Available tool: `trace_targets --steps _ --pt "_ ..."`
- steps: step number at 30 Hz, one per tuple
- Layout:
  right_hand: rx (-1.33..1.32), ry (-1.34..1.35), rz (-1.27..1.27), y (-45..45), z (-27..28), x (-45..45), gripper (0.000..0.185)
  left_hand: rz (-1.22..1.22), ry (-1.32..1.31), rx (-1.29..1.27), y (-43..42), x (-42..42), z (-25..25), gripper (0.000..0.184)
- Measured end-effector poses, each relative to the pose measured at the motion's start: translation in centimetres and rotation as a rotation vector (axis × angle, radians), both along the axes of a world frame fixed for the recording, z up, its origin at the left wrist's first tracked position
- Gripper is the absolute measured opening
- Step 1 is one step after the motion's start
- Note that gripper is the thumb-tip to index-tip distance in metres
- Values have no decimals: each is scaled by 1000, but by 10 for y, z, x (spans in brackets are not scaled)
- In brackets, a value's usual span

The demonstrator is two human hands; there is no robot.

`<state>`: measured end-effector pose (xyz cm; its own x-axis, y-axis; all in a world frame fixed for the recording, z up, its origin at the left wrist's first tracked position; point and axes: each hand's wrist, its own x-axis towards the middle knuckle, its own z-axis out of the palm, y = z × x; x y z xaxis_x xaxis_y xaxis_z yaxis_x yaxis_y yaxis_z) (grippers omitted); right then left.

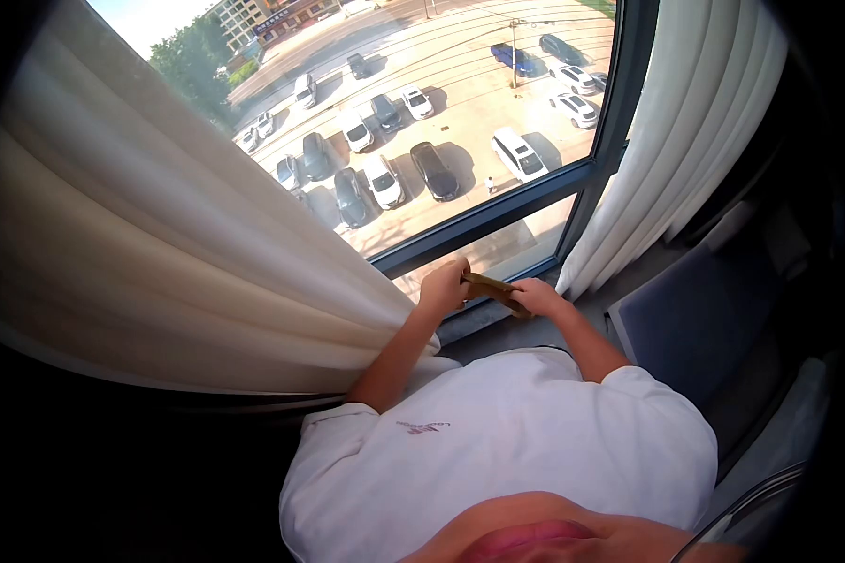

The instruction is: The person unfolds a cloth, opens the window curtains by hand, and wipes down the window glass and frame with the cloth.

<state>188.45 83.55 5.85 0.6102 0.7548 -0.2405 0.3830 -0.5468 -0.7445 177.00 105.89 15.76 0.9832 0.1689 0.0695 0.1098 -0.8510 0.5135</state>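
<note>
A folded olive-brown strip of what looks like cloth (493,287) stretches between my two hands, just inside the window. My left hand (444,284) is closed around its left end, beside the edge of the left curtain. At the other end, my right hand (537,296) grips it with the fingers bent, and part of the strip hangs below them. The fingertips of both hands are partly hidden. Behind the strip is the lower pane of the dark-framed window (498,208).
A cream curtain (188,225) hangs at the left, and a white curtain (685,122) at the right. To the lower right stands a blue-grey padded piece of furniture (695,319). Outside, far below, several cars are parked, including a black car (435,171).
</note>
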Motion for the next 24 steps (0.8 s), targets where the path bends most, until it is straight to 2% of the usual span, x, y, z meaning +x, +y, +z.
trace_targets --steps 4,7,11,13,16,19,21,22,24 --pt "2 95 -36 9 8 -16 37 103 6 -84 -8 -13 -15 18" --pt "18 26 -98 16 -8 -17 42 136 1 -189 -17 -15 -20 23" --pt "233 217 -339 26 -44 -5 39 63 62 -278 -35 -27 -22 25" --pt "360 401 -448 29 -22 -9 33 -7 121 -325 -43 -34 -14 25" --pt "639 449 -349 36 -6 -10 24 -93 219 -471 -40 -44 -6 28" --pt "624 168 -114 29 30 -11 22 -25 179 -667 -24 -48 -32 37" --pt "660 95 0 26 32 -4 24 110 63 -695 -14 -41 -48 45" --pt "676 58 58 25 34 -3 25 137 15 -715 -10 -37 -56 55" --pt "682 147 83 24 42 -6 25 103 45 -801 -5 -30 -72 56"
